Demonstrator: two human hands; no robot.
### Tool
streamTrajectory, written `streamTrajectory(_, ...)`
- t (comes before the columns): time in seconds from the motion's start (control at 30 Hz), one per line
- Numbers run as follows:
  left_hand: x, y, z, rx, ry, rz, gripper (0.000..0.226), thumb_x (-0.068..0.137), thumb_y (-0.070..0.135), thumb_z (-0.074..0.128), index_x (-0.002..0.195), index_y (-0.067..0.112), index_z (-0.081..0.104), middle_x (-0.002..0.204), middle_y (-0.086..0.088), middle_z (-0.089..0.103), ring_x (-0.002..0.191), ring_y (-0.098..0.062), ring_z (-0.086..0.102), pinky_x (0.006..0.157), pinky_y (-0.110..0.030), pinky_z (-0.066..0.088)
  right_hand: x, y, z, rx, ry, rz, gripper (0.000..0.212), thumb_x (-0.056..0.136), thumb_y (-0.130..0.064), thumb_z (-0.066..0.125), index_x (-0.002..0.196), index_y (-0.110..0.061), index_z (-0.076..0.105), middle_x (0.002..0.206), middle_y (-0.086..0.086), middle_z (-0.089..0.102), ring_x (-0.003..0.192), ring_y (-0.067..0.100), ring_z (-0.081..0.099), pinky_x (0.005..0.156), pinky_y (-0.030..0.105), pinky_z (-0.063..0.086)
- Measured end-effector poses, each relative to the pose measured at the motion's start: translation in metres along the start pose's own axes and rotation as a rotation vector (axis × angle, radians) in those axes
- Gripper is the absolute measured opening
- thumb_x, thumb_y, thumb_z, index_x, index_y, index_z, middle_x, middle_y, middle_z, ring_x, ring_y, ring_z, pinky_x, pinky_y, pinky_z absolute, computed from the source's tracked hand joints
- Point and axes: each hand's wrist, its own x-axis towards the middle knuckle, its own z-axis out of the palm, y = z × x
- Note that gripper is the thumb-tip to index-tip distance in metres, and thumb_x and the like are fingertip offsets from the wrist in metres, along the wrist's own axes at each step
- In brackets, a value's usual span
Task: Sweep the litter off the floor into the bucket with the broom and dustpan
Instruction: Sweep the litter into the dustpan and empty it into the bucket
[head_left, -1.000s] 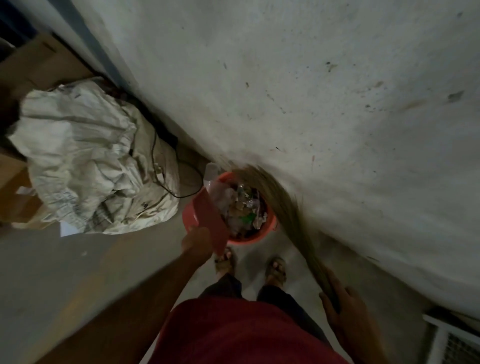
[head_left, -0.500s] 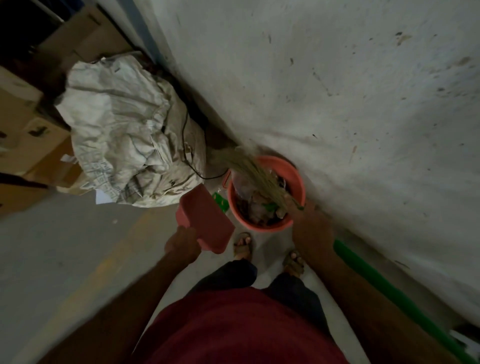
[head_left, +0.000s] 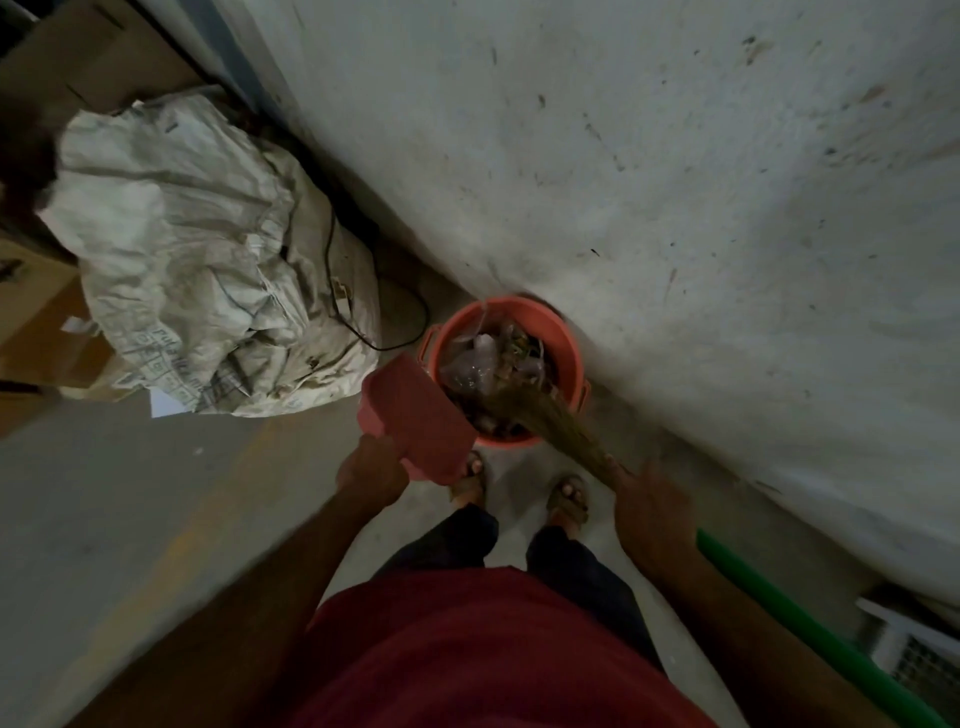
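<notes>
While both hands' fingers clench dustpan (head_left: 415, 415) and broom (head_left: 550, 421), a sack (head_left: 197, 260) crowds the bucket (head_left: 519, 317)

A grey concrete floor (head_left: 130, 519) is seen, crossed by a faint yellowish stripe (head_left: 208, 525). An orange bucket (head_left: 563, 340) is stood on it against the wall. At ten o'clock from the bucket a bulging white sack (head_left: 197, 260) is rested, with cardboard boxes (head_left: 36, 332) behind it. A black cable (head_left: 410, 322) is trailed between sack and bucket. Two sandalled feet (head_left: 569, 499) are planted at six o'clock.
</notes>
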Motion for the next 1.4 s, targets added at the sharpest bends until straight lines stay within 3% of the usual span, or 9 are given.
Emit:
streamTrajectory(0.27, 0.004, 0.002, -0.005, -0.04, 0.002, -0.006, 0.043, 0.093, 0.02, 0.048, 0.136, 0.021, 0.049, 0.134, -0.011, 0.051, 0.124, -0.028, 0.047, 0.098, -0.04, 0.046, -0.012, 0.009, -0.024, 0.108, 0.099, 0.01, 0.063, 0.099, -0.021, 0.038, 0.156, -0.034, 0.013, 0.104, 0.006, 0.054, 0.076, 0.02, 0.06, 0.06, 0.031, 0.051)
streamTrajectory(0.37, 0.007, 0.004, -0.006, -0.05, -0.018, 0.009, 0.044, 0.093, 0.02, 0.048, 0.136, 0.023, 0.049, 0.136, -0.01, 0.05, 0.125, -0.028, 0.047, 0.1, -0.041, 0.045, -0.018, 0.019, -0.035, 0.067, 0.142, -0.011, 0.068, 0.101, -0.024, 0.041, 0.156, -0.039, 0.005, 0.116, 0.007, 0.055, 0.074, 0.018, 0.059, 0.056, 0.029, 0.045)
streamTrajectory(0.5, 0.01, 0.01, -0.008, -0.056, -0.022, 0.024, 0.043, 0.093, 0.021, 0.047, 0.136, 0.023, 0.05, 0.136, -0.008, 0.05, 0.127, -0.026, 0.046, 0.102, -0.04, 0.043, 0.001, 0.009, -0.049, 0.073, 0.137, -0.034, 0.072, 0.099, -0.022, 0.044, 0.157, -0.037, 0.005, 0.107, 0.009, 0.055, 0.072, 0.021, 0.053, 0.056, 0.03, 0.038)
streamTrajectory(0.7, 0.023, 0.016, 0.004, 0.001, 0.018, 0.034, 0.04, 0.096, 0.021, 0.044, 0.136, 0.023, 0.048, 0.133, -0.006, 0.05, 0.121, -0.026, 0.046, 0.096, -0.037, 0.044, 0.099, -0.054, -0.03, 0.219, -0.051, -0.112, 0.052, 0.101, -0.011, 0.037, 0.151, -0.021, 0.03, 0.13, 0.019, 0.05, 0.109, 0.034, 0.058, 0.089, 0.043, 0.052)
streamTrajectory(0.83, 0.041, 0.008, 0.031, -0.09, 0.052, 0.007, 0.041, 0.095, 0.025, 0.047, 0.136, 0.026, 0.046, 0.124, -0.008, 0.053, 0.11, -0.025, 0.05, 0.088, -0.037, 0.048, 0.176, -0.102, 0.007, 0.107, -0.132, -0.082, 0.039, 0.101, -0.015, 0.041, 0.14, -0.012, 0.043, 0.139, 0.021, 0.043, 0.116, 0.034, 0.054, 0.084, 0.04, 0.052)
streamTrajectory(0.97, 0.054, 0.012, 0.06, -0.174, 0.094, 0.041, 0.047, 0.094, 0.023, 0.052, 0.141, 0.022, 0.045, 0.124, -0.012, 0.053, 0.112, -0.029, 0.048, 0.089, -0.038, 0.044, 0.215, -0.084, 0.053, 0.185, -0.172, -0.04, 0.036, 0.101, -0.016, 0.042, 0.133, -0.003, 0.052, 0.133, 0.02, 0.052, 0.118, 0.033, 0.054, 0.075, 0.018, 0.051)
streamTrajectory(1.07, 0.065, 0.025, 0.069, -0.271, 0.09, -0.005, 0.044, 0.093, 0.022, 0.054, 0.137, 0.017, 0.047, 0.12, -0.017, 0.052, 0.112, -0.032, 0.05, 0.093, -0.043, 0.046, 0.214, -0.053, 0.065, 0.196, -0.089, 0.031, 0.042, 0.102, -0.015, 0.039, 0.143, -0.011, 0.045, 0.145, 0.022, 0.042, 0.122, 0.038, 0.053, 0.09, 0.043, 0.051)
streamTrajectory(1.27, 0.053, 0.038, 0.062, -0.26, 0.02, -0.038, 0.039, 0.096, 0.022, 0.05, 0.133, 0.01, 0.049, 0.127, -0.018, 0.049, 0.116, -0.033, 0.049, 0.093, -0.041, 0.043, 0.152, 0.011, 0.044, 0.481, -0.1, -0.108, 0.07, 0.088, -0.003, 0.05, 0.151, -0.029, 0.035, 0.102, 0.018, 0.067, 0.082, 0.033, 0.066, 0.069, 0.041, 0.056)
streamTrajectory(1.4, 0.027, 0.037, 0.049, -0.104, -0.006, 0.053, 0.043, 0.099, 0.024, 0.043, 0.141, 0.02, 0.045, 0.134, -0.012, 0.047, 0.122, -0.029, 0.043, 0.096, -0.04, 0.042, 0.095, 0.049, 0.035, 0.47, -0.019, -0.102, 0.07, 0.091, -0.016, 0.056, 0.154, -0.031, 0.031, 0.11, 0.015, 0.067, 0.079, 0.026, 0.061, 0.067, 0.03, 0.048)
